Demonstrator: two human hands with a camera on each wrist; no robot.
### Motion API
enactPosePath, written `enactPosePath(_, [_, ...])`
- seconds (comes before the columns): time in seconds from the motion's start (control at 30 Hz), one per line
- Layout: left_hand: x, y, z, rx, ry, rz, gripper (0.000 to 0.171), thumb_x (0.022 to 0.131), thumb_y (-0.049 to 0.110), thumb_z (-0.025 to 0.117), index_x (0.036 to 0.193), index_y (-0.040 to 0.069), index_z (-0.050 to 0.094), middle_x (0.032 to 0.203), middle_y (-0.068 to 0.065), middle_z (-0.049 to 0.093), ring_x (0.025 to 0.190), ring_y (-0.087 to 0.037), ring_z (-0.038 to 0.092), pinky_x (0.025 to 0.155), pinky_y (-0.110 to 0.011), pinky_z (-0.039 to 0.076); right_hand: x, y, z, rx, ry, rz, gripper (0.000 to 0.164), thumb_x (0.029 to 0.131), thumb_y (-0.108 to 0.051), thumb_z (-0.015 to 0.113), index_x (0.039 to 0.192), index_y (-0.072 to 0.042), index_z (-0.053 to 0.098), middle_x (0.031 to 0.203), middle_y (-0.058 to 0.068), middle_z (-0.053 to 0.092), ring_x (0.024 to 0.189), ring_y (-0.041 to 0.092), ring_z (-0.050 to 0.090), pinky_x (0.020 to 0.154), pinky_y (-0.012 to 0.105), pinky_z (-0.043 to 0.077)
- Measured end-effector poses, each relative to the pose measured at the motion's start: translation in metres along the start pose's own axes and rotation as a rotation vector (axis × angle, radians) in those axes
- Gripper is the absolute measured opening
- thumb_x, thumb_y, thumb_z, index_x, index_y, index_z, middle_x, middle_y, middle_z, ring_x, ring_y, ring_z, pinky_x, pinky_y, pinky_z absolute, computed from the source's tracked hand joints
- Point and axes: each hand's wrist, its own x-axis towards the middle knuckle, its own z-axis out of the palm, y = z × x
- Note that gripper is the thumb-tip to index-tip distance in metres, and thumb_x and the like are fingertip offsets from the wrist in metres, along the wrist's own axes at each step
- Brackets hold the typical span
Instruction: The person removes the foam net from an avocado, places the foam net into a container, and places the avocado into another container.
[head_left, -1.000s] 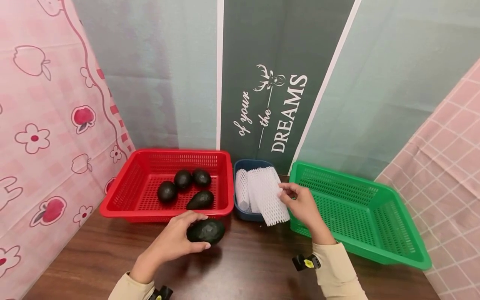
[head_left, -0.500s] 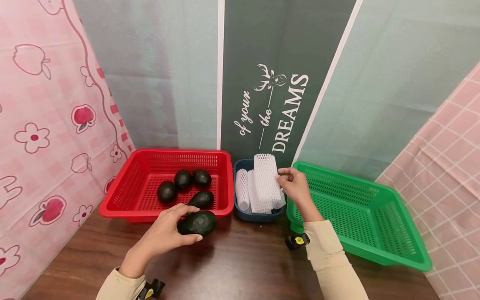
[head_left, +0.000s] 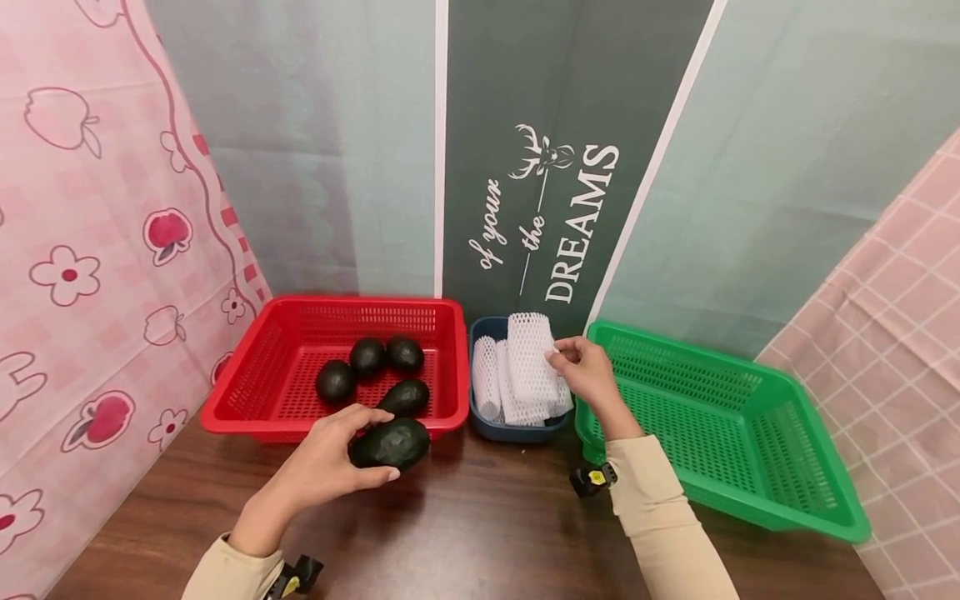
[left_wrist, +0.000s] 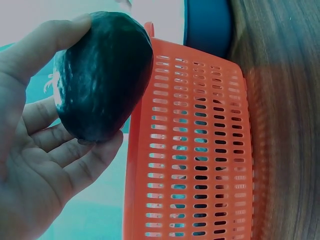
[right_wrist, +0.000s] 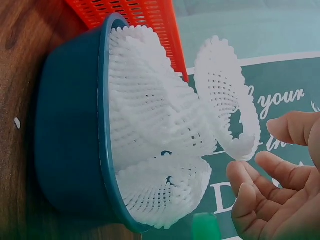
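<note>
My left hand point(head_left: 330, 458) grips a dark green avocado point(head_left: 390, 444) in front of the red basket, thumb on the near side and fingers on the far side. In the left wrist view this avocado point(left_wrist: 105, 75) sits between thumb and fingers. My right hand point(head_left: 588, 375) has its thumb and fingertips at the right edge of a white foam net sleeve point(head_left: 531, 358), pinching it above a blue bin point(head_left: 517, 432). In the right wrist view the sleeve point(right_wrist: 220, 82) stands up with one end open, over other foam net sleeves point(right_wrist: 145, 100) in the bin.
At the left stands a red basket point(head_left: 232, 375) with several avocados point(head_left: 335, 382) inside. A green basket point(head_left: 772, 500) stands at the right, close to the right forearm. The blue bin is between them on the brown wooden table point(head_left: 480, 533), with printed curtains behind.
My right hand has raised the foam net sleeve from its slanted lie over the bin's front to upright, then lowered it slightly. My left hand has moved left with the avocado.
</note>
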Motion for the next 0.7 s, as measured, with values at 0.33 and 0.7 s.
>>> enactPosePath(0.33, [0.0, 0.004, -0.006, 0.01, 0.079, 0.061, 0.054, 0.059, 0.026, 0.088, 0.106, 0.016, 0.064, 0.096, 0.014, 0.058, 0.078, -0.006, 0.052, 0.064, -0.027, 0.046, -0.011, -0.009, -0.005, -0.123, 0.022, -0.127, 0.031, 0.088, -0.017, 0.062, 0.113, 0.002, 0.059, 0.098, 0.017, 0.062, 0.09, 0.031, 0.06, 0.075, 0.045, 0.047])
enactPosePath(0.7, [0.003, 0.002, -0.011, 0.012, 0.092, 0.073, 0.054, 0.058, 0.024, 0.088, 0.106, 0.016, 0.064, 0.095, 0.015, 0.058, 0.077, -0.005, 0.052, 0.063, -0.026, 0.046, -0.012, -0.016, -0.006, -0.152, 0.006, -0.13, 0.032, 0.088, -0.016, 0.062, 0.114, 0.001, 0.059, 0.102, 0.019, 0.061, 0.091, 0.031, 0.06, 0.076, 0.045, 0.047])
